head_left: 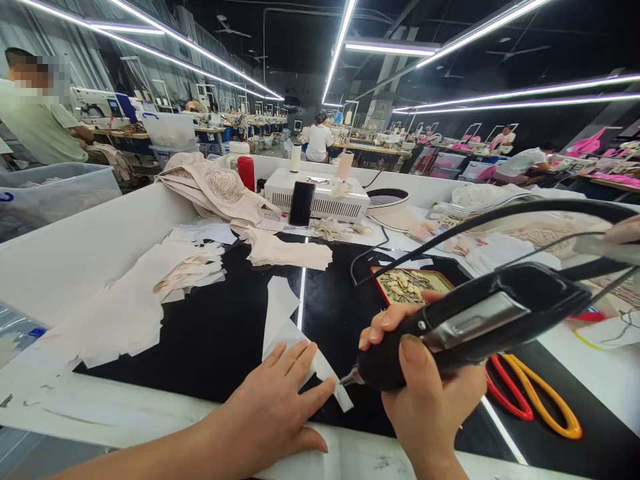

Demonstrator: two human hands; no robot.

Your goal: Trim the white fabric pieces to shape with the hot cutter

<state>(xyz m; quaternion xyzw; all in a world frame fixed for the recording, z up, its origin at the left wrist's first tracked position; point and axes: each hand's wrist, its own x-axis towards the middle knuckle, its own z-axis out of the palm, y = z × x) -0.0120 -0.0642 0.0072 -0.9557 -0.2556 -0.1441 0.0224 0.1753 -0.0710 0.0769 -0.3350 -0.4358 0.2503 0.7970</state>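
Note:
My left hand (283, 393) lies flat on a white cut fabric piece (281, 300), fingers stretched out, pressing it against the black work surface (215, 333). A narrow white strip (343, 399) of it sticks out beyond my index finger. Wrapped round a black corded hand tool (465, 327) with a metal lever is my right hand (425, 380). The tool's pointed metal tip (351, 378) is at the strip's edge, close to my left index fingertip; whether it touches the fabric I cannot tell. Scissors with red and orange handles (543, 397) lie right of my right hand.
Stacked pale fabric pieces (125, 300) cover the left side. More cut fabric (290, 250), a phone (302, 204) and a white vented box (320, 193) stand behind. A tray of seeds (413, 283) sits behind the tool, whose thick cable (500, 217) arches rightward. Co-workers sit farther off.

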